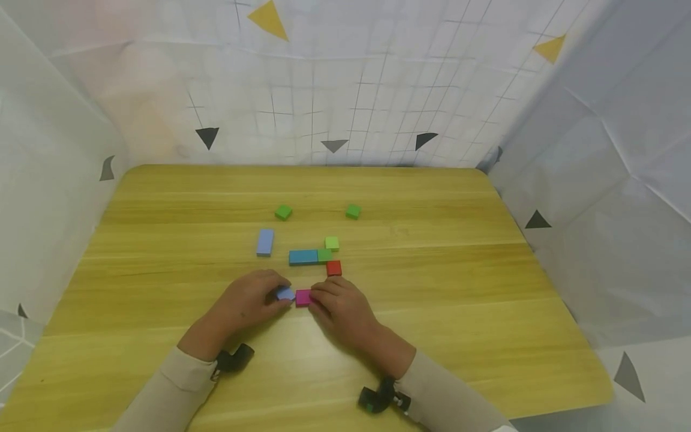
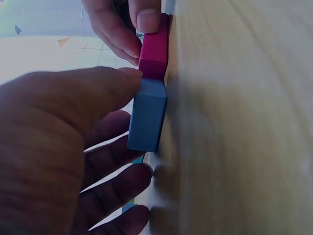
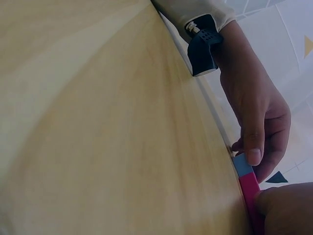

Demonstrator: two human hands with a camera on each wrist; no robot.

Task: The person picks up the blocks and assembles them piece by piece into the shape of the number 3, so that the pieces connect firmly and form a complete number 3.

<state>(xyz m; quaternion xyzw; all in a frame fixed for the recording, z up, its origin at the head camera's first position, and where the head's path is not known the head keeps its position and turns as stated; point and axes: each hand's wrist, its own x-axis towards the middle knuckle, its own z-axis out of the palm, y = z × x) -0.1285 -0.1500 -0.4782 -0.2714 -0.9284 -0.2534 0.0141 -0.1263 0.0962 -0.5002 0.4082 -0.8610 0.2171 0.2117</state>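
My left hand [image 1: 245,305] pinches a light blue block [image 1: 286,293] between thumb and fingers, low over the wooden table. Its end meets a magenta block [image 1: 302,298], which my right hand [image 1: 345,313] holds from the other side. Seen from the left wrist, the blue block [image 2: 147,117] and the magenta block [image 2: 155,51] stand end to end in one line. The right fingers cover part of the magenta block. A red block [image 1: 334,267] lies just beyond the right fingertips.
Behind the hands, a blue block [image 1: 303,257] adjoins a green block [image 1: 324,256], with a lime block [image 1: 332,243] near. A light blue block [image 1: 265,242] lies left; two green blocks [image 1: 283,212] lie farther back. Patterned white cloth [image 1: 335,90] borders the table [image 1: 459,270].
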